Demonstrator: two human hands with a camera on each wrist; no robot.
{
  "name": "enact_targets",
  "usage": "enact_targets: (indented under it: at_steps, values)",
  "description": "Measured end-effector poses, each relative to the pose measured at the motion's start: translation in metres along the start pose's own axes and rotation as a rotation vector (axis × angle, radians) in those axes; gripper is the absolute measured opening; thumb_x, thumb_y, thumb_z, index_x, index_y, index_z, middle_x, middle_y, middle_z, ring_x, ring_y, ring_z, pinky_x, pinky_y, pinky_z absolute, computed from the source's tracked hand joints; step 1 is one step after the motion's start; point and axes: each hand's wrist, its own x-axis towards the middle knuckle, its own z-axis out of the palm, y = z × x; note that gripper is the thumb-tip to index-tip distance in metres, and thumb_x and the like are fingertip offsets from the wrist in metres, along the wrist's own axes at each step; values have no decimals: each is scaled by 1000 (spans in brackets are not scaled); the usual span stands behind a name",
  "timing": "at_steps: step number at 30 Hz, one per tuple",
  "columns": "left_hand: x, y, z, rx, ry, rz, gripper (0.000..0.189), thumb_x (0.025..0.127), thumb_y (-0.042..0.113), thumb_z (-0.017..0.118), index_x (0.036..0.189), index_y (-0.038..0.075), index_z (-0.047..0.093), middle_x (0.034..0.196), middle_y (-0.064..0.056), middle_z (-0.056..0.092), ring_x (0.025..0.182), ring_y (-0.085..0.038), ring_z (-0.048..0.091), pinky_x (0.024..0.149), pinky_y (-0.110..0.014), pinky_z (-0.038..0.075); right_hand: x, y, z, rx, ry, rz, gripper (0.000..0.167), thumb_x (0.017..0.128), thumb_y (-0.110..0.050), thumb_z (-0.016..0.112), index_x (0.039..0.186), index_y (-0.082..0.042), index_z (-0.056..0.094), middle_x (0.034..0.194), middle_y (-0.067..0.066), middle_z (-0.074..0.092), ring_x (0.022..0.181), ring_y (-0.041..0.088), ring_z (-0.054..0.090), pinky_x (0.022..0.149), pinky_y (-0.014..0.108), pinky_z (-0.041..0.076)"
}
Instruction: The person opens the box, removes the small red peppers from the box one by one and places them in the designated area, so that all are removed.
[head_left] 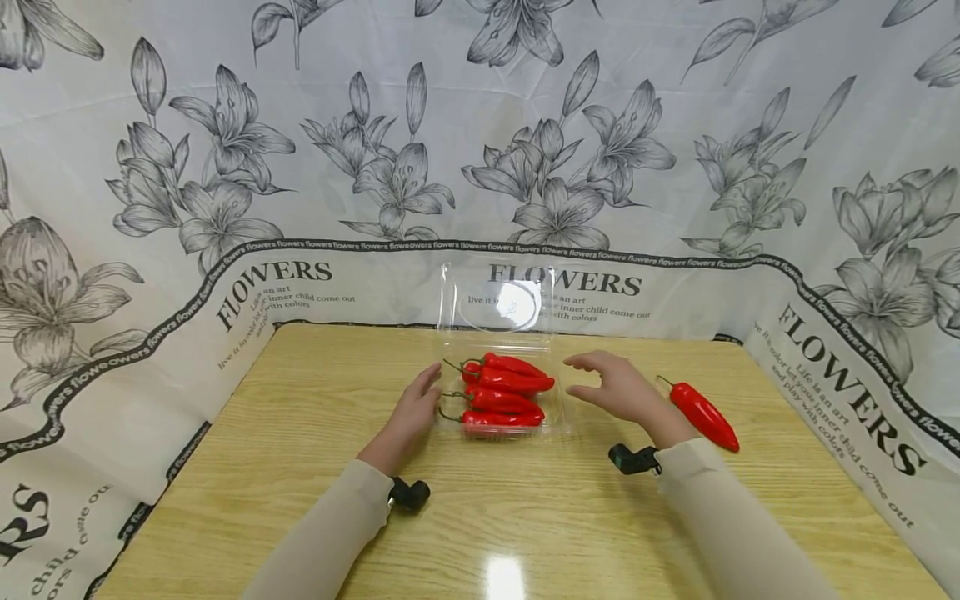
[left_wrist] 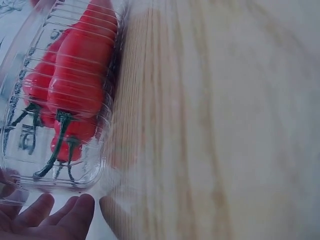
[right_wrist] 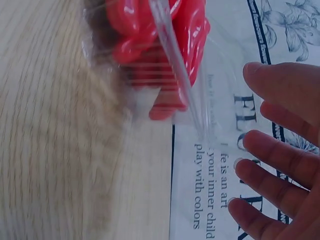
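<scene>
A clear plastic clamshell box (head_left: 557, 427) sits mid-table with its lid (head_left: 450, 293) raised at the back. Several glossy red peppers (head_left: 502, 402) with green stems lie in it side by side, stems to the left. My left hand (head_left: 411, 410) is at the box's left end, its fingers (left_wrist: 82, 206) fairly straight; whether they touch the plastic I cannot tell. To the right of the box, my right hand (head_left: 617, 388) holds nothing, and its fingers (right_wrist: 280, 160) are spread apart from the plastic. One loose red pepper (head_left: 705, 415) lies beyond my right wrist.
The wooden table (head_left: 300, 483) is bordered at the back and sides by white cloth (head_left: 390, 292) printed with flowers and lettering. Small black cameras (head_left: 409, 495) sit on both wrists.
</scene>
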Motion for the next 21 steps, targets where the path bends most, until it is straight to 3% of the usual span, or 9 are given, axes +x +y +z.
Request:
enact_targets:
  at_steps: [11, 21]
  values:
    - [-2, 1, 1, 20, 12, 2, 49, 105, 20, 35, 154, 22, 27, 158, -4, 31, 144, -30, 33, 117, -51, 26, 10, -23, 8, 49, -30, -38, 51, 83, -27, 74, 131, -14, 60, 128, 10, 62, 115, 33, 57, 95, 53, 48]
    - [-2, 3, 1, 33, 10, 14, 49, 105, 20, 35, 154, 21, 28, 158, -4, 31, 148, -28, 23, 119, -51, 23, 21, -44, 25, 103, -68, -58, 47, 83, -24, 73, 127, -10, 62, 129, 8, 62, 120, 31, 56, 102, 52, 45]
